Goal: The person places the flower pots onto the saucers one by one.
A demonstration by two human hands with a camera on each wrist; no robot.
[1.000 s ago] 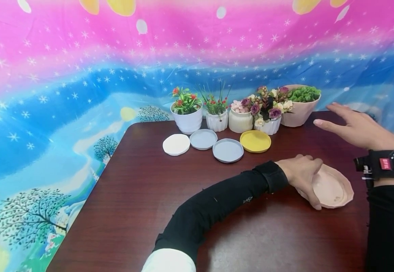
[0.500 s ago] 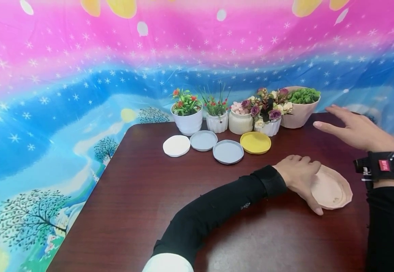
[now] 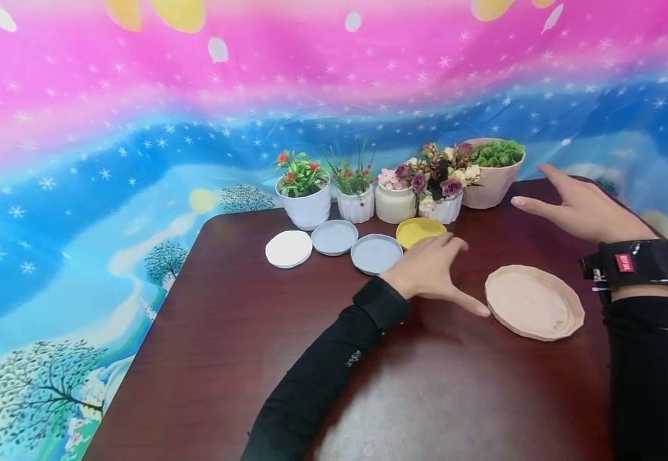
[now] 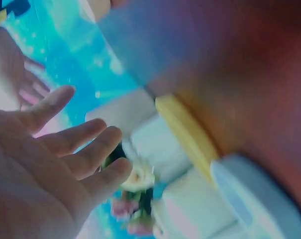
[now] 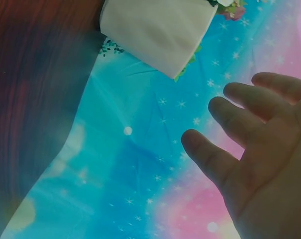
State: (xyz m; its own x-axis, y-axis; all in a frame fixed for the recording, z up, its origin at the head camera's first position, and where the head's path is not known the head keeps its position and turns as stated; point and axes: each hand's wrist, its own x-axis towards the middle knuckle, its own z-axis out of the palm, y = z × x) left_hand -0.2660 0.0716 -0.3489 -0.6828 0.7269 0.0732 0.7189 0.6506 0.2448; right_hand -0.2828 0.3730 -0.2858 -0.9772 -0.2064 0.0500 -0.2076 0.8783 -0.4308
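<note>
My left hand (image 3: 429, 269) is held over the table with thumb and fingers spread, holding nothing. In the head view it overlaps the front of the yellow saucer (image 3: 417, 232), and its thumb points at the large pale pink saucer (image 3: 532, 302), which lies flat on the right side. The left wrist view shows loosely extended fingers, blurred. My right hand (image 3: 581, 205) hovers at the far right, fingers straight and apart, near the large pink pot (image 3: 492, 186) with a green succulent. In the right wrist view that hand's open palm (image 5: 279, 164) holds nothing.
Along the back stand several potted plants, among them a white pot (image 3: 306, 208) with red flowers and a cream pot (image 3: 396, 203). In front of them lie a white saucer (image 3: 289, 249) and two grey-blue saucers (image 3: 334, 237). A printed cloth (image 3: 80, 179) hangs behind the table.
My left hand has let go of the large pink saucer and moved left, toward the yellow saucer. The head view has shifted slightly. My right hand stays raised at the right.
</note>
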